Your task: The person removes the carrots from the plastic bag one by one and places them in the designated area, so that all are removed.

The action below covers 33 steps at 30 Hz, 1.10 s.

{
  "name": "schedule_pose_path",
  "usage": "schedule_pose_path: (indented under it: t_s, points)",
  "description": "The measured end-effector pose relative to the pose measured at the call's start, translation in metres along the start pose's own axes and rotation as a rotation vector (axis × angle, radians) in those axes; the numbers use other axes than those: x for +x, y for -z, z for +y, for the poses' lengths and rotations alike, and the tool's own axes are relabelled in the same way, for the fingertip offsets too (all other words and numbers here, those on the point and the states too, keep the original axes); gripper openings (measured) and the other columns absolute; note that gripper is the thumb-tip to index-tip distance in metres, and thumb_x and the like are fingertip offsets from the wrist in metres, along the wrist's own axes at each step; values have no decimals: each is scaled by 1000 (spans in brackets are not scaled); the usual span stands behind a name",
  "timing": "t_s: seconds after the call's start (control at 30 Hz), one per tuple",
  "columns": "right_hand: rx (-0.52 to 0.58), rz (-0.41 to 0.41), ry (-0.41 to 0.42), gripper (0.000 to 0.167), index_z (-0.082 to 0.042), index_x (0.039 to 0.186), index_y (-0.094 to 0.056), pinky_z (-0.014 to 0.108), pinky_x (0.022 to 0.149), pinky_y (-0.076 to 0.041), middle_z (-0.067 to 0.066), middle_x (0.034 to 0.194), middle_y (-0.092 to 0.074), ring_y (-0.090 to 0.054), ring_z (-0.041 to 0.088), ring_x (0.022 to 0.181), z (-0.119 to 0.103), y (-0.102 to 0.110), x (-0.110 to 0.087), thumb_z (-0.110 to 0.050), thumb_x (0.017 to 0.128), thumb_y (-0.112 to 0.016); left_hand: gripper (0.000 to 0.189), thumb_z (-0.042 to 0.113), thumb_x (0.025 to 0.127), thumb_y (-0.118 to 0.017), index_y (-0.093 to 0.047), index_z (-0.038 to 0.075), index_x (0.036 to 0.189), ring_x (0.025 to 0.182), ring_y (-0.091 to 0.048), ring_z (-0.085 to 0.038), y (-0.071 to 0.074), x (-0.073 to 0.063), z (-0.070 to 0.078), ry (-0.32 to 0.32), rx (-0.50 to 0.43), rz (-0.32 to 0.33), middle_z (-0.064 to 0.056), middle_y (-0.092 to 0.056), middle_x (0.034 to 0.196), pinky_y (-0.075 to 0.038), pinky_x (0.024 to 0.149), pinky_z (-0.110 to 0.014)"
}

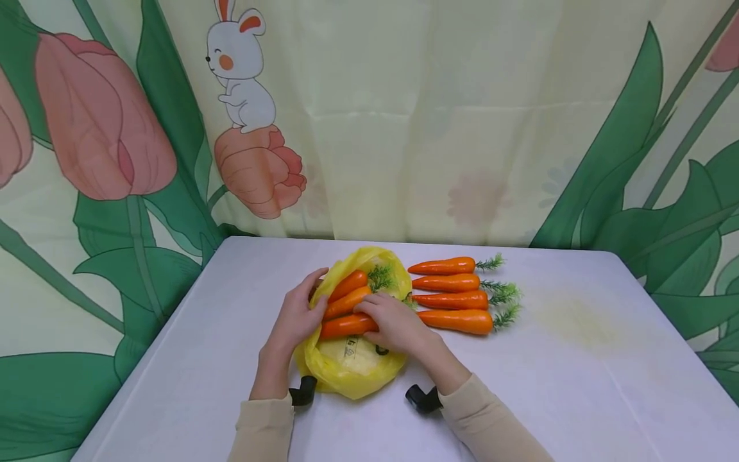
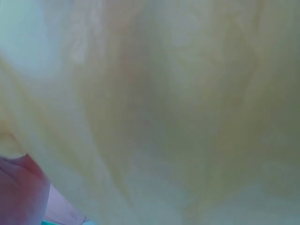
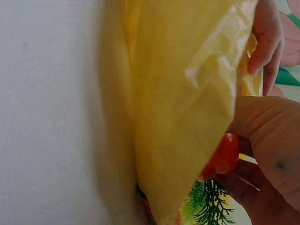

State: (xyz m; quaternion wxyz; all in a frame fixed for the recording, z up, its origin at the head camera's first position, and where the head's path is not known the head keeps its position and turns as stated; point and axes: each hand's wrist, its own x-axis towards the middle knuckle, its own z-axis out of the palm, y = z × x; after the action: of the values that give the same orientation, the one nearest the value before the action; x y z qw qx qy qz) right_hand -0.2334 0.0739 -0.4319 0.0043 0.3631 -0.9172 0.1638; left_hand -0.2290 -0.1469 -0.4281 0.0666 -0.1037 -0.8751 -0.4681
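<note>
A yellow plastic bag lies on the table with its mouth open and several orange carrots with green leafy tops inside. My left hand grips the left side of the bag's rim, thumb inside and fingers outside. Inside the bag my right hand holds the nearest carrot by its thick end. Two more carrots, an upper one and a middle one, lie beyond it. In the right wrist view, thumb and fingers close around the red-orange carrot end. Yellow film fills most of the left wrist view.
Right of the bag, several carrots lie in a stacked row, leafy tops pointing right, tips close to the bag. Black wrist devices sit near both sleeves. A patterned curtain hangs behind the white table.
</note>
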Motion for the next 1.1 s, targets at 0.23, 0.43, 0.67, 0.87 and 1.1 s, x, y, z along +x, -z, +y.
schedule_pose_path:
  t_s: [0.23,0.43,0.67,0.87,1.1]
  points:
    - [24,27,-27,43,-13,126,-66,39,105,-44,1,126,-63,-55,23,121,4,9,-5,-19,87,-82,52,8,98,-58,-48,10,149,110,-61,-26,-1,0,2,6,7,0,-11,-63,127,-50,99,-46]
    - [58,50,-41,41,-12,124,-67,42,105,-44,4,127,-63,-54,25,122,7,17,-8,-15,86,-82,52,8,98,-58,-48,12,149,111,-62,-26,-1,0,2,7,10,-1,-11,-64,127,-50,98,-46]
    - [69,62,-73,43,-12,126,-67,43,104,-44,5,129,-62,-54,26,123,11,22,-8,-14,86,-82,51,8,98,-58,-49,11,148,109,-62,-27,1,-1,0,-9,6,10,-12,-64,127,-51,97,-46]
    - [63,85,-100,44,-12,125,-67,43,101,-47,5,127,-63,-55,25,119,17,26,-14,-14,85,-83,51,6,97,-58,-49,10,148,107,-63,-26,2,-1,-1,-37,-1,12,-12,-64,125,-52,95,-45]
    - [45,122,-112,45,-10,127,-67,46,100,-48,7,126,-63,-56,27,116,26,39,-23,-12,85,-82,50,6,97,-57,-50,10,147,103,-63,-25,3,0,-1,-50,5,27,-11,-65,122,-52,94,-43]
